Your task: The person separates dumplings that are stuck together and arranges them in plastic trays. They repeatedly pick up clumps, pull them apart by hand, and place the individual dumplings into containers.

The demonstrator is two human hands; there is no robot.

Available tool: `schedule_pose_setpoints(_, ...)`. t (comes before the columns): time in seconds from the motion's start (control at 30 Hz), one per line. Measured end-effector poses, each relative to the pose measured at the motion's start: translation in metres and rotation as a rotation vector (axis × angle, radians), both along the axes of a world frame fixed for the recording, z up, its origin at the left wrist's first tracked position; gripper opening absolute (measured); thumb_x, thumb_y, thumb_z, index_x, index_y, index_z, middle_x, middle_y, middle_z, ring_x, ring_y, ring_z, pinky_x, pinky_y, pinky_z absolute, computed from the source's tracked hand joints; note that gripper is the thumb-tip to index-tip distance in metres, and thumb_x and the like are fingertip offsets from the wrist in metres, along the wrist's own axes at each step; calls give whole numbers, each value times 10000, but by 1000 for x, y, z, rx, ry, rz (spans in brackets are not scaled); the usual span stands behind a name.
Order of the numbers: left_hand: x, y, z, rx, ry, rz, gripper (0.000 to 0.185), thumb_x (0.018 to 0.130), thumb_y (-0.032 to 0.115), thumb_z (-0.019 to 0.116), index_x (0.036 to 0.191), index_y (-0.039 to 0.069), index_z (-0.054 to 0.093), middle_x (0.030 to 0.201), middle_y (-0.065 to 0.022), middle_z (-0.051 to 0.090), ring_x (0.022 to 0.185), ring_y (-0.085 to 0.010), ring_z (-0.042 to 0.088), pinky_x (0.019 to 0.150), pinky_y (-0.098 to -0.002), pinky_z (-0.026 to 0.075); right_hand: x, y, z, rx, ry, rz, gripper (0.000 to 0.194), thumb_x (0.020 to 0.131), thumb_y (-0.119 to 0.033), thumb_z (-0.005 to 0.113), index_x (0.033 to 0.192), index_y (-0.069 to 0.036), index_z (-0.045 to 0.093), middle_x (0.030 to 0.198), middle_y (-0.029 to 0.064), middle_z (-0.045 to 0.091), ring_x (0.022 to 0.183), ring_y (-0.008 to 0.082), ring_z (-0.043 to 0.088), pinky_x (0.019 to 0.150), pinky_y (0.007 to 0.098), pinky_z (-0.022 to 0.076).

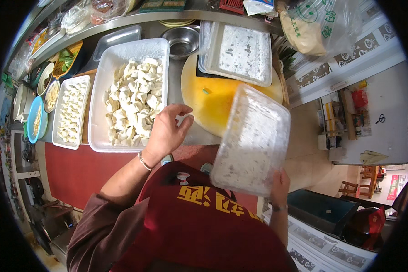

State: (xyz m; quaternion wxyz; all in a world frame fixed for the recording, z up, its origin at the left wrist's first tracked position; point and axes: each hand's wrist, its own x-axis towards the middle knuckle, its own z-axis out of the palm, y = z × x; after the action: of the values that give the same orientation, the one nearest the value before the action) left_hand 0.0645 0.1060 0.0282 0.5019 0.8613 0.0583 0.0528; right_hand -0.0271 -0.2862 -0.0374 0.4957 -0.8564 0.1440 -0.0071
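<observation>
My right hand (281,188) grips the lower right corner of a floured plastic tray (253,139), held tilted over the near edge of the counter. My left hand (171,127) is raised by the near right corner of a large white plastic bin (98,102); its thumb and forefinger are curled with a gap between them, holding nothing. Many dumplings (136,98) lie heaped in the bin. Behind the held tray is a round yellow-stained cutting board (204,102) with a small green scrap on it. A stack of floured trays (244,51) rests at its back, partly over a black flat object.
A narrow tray of small dumplings (71,112) stands left of the bin, beside a blue bowl (37,119) and an orange basket (68,59). A steel bowl (180,40) sits behind. A metal shelf (190,17) crosses above the counter's back; a filled plastic bag (306,30) hangs at upper right.
</observation>
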Motion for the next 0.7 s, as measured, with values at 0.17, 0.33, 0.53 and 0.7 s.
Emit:
schedule_pose_setpoints(0.17, 16, -9, 12, -84, -47, -51, 213, 900, 90, 654, 1070, -37, 667, 991, -166, 686, 849, -238, 701, 692, -308, 579, 2, -44, 31, -105, -51, -89, 236, 1002, -201, 524, 893, 1, 584, 746, 16, 568, 662, 96, 500, 582, 293, 427)
schedule_pose_setpoints(0.33, -4, -12, 10, -108, -91, -107, 206, 890, 71, 657, 1067, -34, 665, 991, -170, 674, 856, -237, 698, 694, -304, 583, 98, -11, 84, -39, -133, 12, 253, 997, -206, 524, 962, 22, 628, 779, 22, 599, 708, 112, 525, 637, 306, 442)
schedule_pose_setpoints(0.53, -52, 25, 3, -108, -24, 90, 194, 889, 58, 655, 1064, -23, 672, 1018, -143, 678, 896, -199, 681, 716, -293, 578, 222, 48, 103, 91, -6, 231, 299, 977, -200, 534, 992, 80, 639, 883, 84, 662, 787, 146, 576, 723, 333, 469)
schedule_pose_setpoints(0.7, -108, 44, -8, -120, 61, 376, 177, 906, 39, 650, 1072, -22, 662, 988, -114, 688, 832, -154, 661, 699, -275, 542, 300, 49, 56, 67, 39, 302, 355, 969, -246, 549, 974, 95, 648, 880, 97, 667, 801, 162, 589, 735, 352, 472)
